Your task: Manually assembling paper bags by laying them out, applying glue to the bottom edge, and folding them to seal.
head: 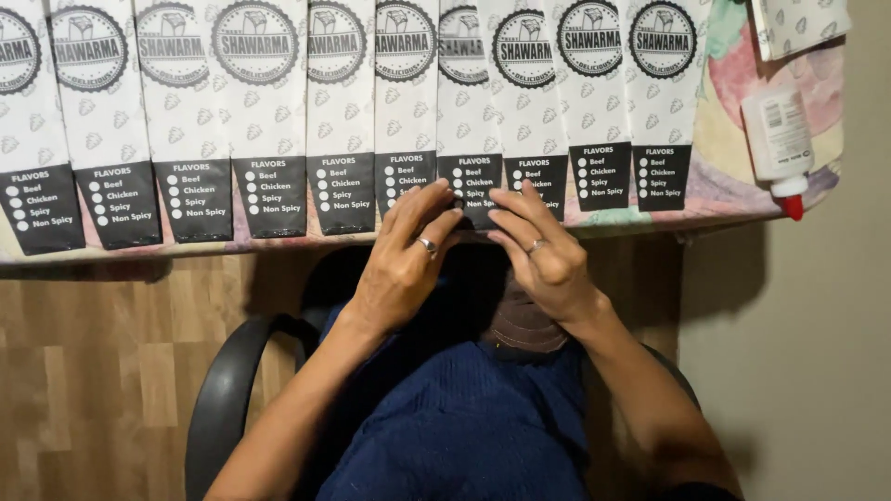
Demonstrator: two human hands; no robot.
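Several flat white paper sleeves with round black emblems and black bottom panels lie in an overlapping row along the table edge. My left hand [406,252], a ring on one finger, presses its fingertips on the black bottom panel of one sleeve [471,121] in the middle of the row. My right hand [543,249], also ringed, presses the same panel from the right. Both hands lie flat on the paper, fingers spread, gripping nothing.
A white glue bottle [778,139] with a red tip lies at the right on a pastel patterned cloth [733,176] covering the table. Below are my dark blue clothing, a black chair armrest [223,390], wooden floor at left and a beige wall at right.
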